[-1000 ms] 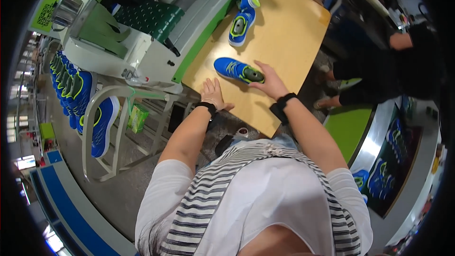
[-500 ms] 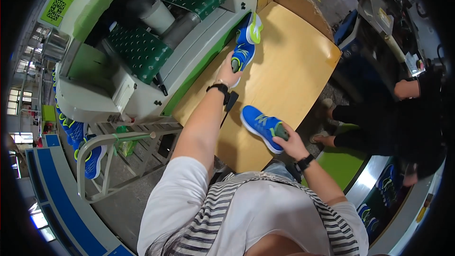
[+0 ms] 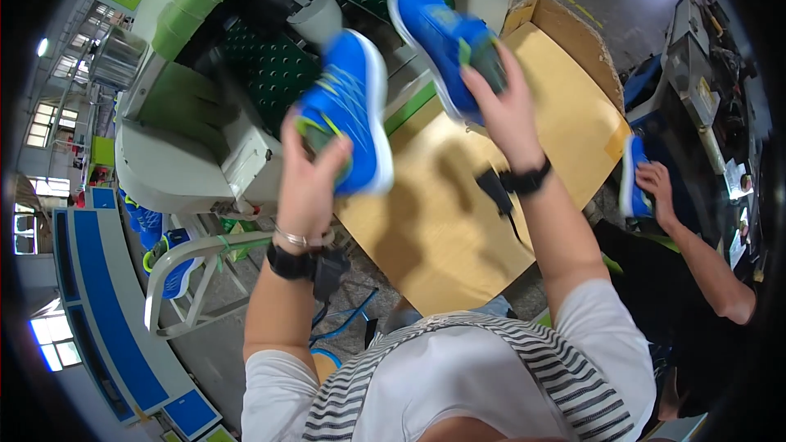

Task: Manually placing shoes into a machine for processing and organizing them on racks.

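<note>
My left hand (image 3: 307,188) is closed around the heel end of a blue sneaker (image 3: 354,106), thumb at its collar. The sneaker has a white sole and lime trim, and its toe points up toward the machine. Up and to the right, my right hand (image 3: 509,119) grips a second blue sneaker (image 3: 434,37) by its heel, toe toward the upper left. A grey-green insert, like a shoe last, fills the opening of each. Both shoes are raised in front of the machine opening, apart from each other, and slightly blurred.
A wooden tabletop (image 3: 458,221) with a cardboard edge (image 3: 577,45) lies below my hands. Ahead stands a machine with a perforated green belt (image 3: 254,65) and a white cup-like part (image 3: 315,18). A metal rack (image 3: 196,282) holds sneakers at left. A co-worker's hand (image 3: 659,188) holds a sneaker at right.
Both hands have lifted their sneakers up toward the machine; the left also moved leftward and nearer me, the right forward. At right, the co-worker's hand now holds a sneaker.
</note>
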### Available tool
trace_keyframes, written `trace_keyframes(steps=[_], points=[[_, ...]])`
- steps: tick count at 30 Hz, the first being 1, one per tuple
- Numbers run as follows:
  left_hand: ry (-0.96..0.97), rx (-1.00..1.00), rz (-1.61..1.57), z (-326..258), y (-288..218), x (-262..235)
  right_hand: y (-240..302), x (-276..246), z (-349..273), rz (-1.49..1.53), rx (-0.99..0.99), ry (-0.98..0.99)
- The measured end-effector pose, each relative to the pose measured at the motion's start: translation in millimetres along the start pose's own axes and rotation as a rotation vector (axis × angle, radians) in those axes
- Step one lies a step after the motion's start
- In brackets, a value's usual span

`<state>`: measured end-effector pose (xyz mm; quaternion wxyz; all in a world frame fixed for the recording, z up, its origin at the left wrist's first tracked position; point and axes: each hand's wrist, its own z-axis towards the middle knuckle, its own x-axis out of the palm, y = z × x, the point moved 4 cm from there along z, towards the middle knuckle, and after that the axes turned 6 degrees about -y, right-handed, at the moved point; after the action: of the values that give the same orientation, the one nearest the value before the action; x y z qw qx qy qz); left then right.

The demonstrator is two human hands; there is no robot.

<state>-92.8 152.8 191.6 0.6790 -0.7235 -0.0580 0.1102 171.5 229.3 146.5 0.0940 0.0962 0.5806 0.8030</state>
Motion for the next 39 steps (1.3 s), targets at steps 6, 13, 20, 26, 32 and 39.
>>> trace_keyframes(steps=[6,13,20,26,32,39], points=[[-0.644,0.395,0.606,150.0,11.4,-56.1,-20.5,146.3,101.7,-0.447,-0.365,-0.140],[-0.385,0.780,0.643,84.0,30.8,15.3,-72.6,77.4,-8.0,-0.819,-0.336,0.259],[0.363,0.530,1.200,16.0,169.5,35.4,-159.6,-68.6,-135.4,-1.021,0.125,0.699],[0.138,0.540,1.179,-50.7,171.0,53.7,-138.7,-44.0,-82.2,-0.911,-0.150,0.383],[-0.080,0.479,0.858,-57.6,157.2,57.7,-174.6,0.5,-0.9,-1.116,-0.340,0.320],[-0.192,-0.061,0.627,-46.6,206.6,-40.5,-190.0,-76.4,-49.3,-0.896,0.172,0.186]])
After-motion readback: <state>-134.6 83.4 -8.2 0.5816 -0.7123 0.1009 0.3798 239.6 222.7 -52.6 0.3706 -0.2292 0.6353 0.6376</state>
